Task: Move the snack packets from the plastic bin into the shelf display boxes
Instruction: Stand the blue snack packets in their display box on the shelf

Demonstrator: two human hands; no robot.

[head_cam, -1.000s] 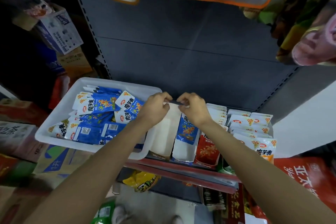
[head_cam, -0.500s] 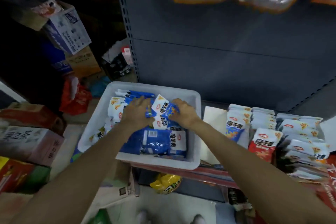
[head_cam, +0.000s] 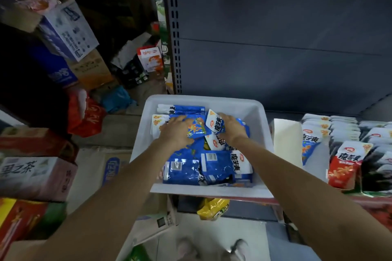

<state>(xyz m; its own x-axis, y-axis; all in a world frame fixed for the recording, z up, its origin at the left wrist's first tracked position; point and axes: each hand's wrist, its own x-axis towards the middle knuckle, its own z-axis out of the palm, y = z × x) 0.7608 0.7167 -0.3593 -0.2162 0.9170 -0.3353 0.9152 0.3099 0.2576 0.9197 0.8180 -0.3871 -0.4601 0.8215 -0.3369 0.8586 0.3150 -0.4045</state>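
1. Looking down from the head camera, I see both of my hands inside the white plastic bin (head_cam: 262, 133), which sits at the shelf's front edge, on top of the blue snack packets (head_cam: 214, 167) heaped in it.
2. My left hand (head_cam: 177, 131) lies palm down on one blue packet, fingers spread and nearly straight; I cannot tell whether the thumb hooks under its edge.
3. My right hand (head_cam: 232, 129) has its fingers curled round the top of a white-and-blue packet (head_cam: 216, 123), tilting it up out of the heap.
4. I cannot count the packets exactly, since they overlap; at least eight show, some face up, some showing barcoded backs.
5. Just right of the bin stands an open white display box (head_cam: 286, 140) whose inside shows bare white card.
6. Beyond it, more display boxes hold upright rows: one row fronted by a blue-and-white packet (head_cam: 309, 144), the next by a red packet (head_cam: 343, 165), and further rows at the frame's edge too blurred to count.
7. Cardboard cartons (head_cam: 36, 178) are stacked on the floor to the left.
8. One yellow bag (head_cam: 213, 207) lies under the bin.
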